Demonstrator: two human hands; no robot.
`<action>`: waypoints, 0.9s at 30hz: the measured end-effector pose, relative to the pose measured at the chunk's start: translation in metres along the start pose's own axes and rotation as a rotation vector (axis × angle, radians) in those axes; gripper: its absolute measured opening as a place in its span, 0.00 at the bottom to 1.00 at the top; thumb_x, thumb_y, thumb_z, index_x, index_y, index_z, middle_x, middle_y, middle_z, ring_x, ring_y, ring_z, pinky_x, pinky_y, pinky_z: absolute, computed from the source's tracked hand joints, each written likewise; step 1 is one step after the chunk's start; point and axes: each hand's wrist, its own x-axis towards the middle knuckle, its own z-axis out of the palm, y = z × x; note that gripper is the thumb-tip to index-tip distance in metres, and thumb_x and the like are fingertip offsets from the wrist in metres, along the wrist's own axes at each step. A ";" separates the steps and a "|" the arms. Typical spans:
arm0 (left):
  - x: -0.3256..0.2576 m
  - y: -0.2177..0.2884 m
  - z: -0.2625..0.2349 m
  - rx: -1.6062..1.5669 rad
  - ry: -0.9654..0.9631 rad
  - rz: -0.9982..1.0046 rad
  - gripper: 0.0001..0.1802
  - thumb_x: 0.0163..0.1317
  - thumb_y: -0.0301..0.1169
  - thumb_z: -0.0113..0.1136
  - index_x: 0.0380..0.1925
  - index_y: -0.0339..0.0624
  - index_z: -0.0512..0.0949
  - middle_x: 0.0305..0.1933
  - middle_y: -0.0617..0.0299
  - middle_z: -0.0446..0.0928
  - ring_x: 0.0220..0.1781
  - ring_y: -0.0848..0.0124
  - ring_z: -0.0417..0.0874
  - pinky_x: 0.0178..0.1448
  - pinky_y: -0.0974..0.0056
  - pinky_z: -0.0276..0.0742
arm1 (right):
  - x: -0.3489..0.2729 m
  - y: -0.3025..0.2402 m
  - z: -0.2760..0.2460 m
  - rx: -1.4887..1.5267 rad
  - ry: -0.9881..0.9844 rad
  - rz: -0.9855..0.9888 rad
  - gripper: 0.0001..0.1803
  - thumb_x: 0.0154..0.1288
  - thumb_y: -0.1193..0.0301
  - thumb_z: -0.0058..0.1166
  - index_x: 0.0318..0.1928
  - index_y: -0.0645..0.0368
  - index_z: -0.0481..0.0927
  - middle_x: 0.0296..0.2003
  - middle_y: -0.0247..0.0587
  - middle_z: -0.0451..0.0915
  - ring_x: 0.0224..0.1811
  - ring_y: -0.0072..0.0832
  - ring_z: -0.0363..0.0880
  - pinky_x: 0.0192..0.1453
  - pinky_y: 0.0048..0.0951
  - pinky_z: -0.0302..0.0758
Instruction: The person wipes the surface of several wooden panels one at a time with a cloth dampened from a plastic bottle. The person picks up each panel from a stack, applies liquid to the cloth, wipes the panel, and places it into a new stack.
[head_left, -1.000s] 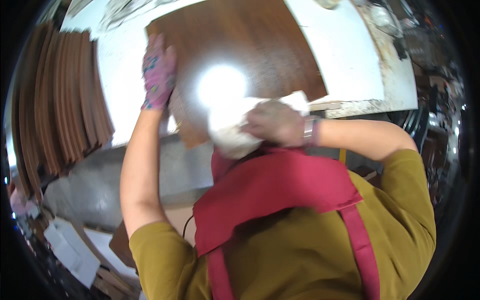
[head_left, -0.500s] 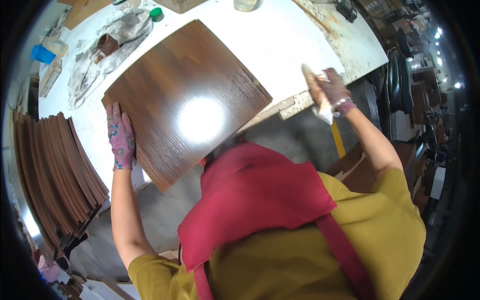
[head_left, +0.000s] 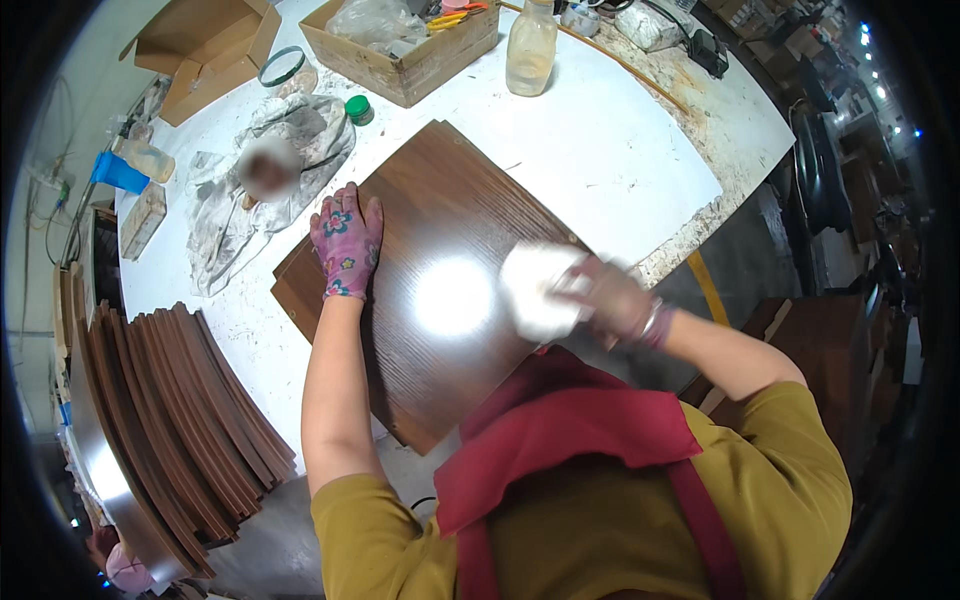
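A dark brown wooden panel (head_left: pixel 440 270) lies flat on the white worktable (head_left: pixel 610 150), with a bright glare spot near its middle. My left hand (head_left: pixel 345 243), in a pink flowered glove, presses flat on the panel's left part. My right hand (head_left: pixel 610 300), blurred by motion, is closed on a white cloth (head_left: pixel 535 290) that rests on the panel's right edge. A red apron and mustard shirt fill the lower part of the view.
A stack of brown panels (head_left: pixel 170 420) stands on edge at the left. On the table's far side are a crumpled stained rag (head_left: pixel 250 185), a green cap (head_left: pixel 357 108), a cardboard box (head_left: pixel 405 50), an open carton (head_left: pixel 205 45) and a clear bottle (head_left: pixel 530 45). The table's right edge (head_left: pixel 720 195) is chipped.
My right hand has swung back from beyond the table's right edge onto the panel with the cloth. My left hand has stayed pressed on the panel.
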 end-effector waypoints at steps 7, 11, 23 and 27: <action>-0.004 0.004 0.010 -0.066 0.040 0.062 0.28 0.67 0.49 0.50 0.56 0.37 0.73 0.55 0.48 0.76 0.62 0.54 0.72 0.68 0.49 0.60 | -0.013 0.080 -0.083 0.406 0.065 0.862 0.16 0.65 0.73 0.50 0.53 0.54 0.77 0.47 0.44 0.75 0.49 0.35 0.75 0.49 0.30 0.76; -0.007 -0.006 0.016 -0.082 0.113 0.120 0.29 0.64 0.47 0.55 0.57 0.38 0.72 0.56 0.48 0.76 0.62 0.52 0.73 0.69 0.48 0.60 | 0.053 0.024 -0.011 0.272 -0.210 0.260 0.25 0.57 0.61 0.60 0.56 0.48 0.75 0.51 0.46 0.75 0.52 0.44 0.76 0.57 0.40 0.73; 0.000 -0.003 -0.002 -0.195 0.139 0.218 0.25 0.60 0.42 0.59 0.52 0.36 0.74 0.51 0.52 0.77 0.56 0.55 0.75 0.62 0.51 0.66 | 0.208 0.058 0.057 0.175 0.132 0.387 0.28 0.59 0.64 0.57 0.62 0.44 0.73 0.47 0.49 0.74 0.49 0.48 0.74 0.51 0.44 0.74; 0.005 -0.006 -0.017 -0.230 0.127 0.228 0.24 0.60 0.42 0.60 0.52 0.37 0.74 0.50 0.52 0.78 0.55 0.56 0.76 0.60 0.52 0.67 | 0.089 0.006 0.025 0.256 0.053 0.192 0.31 0.54 0.61 0.64 0.61 0.38 0.74 0.49 0.47 0.75 0.56 0.45 0.75 0.58 0.41 0.75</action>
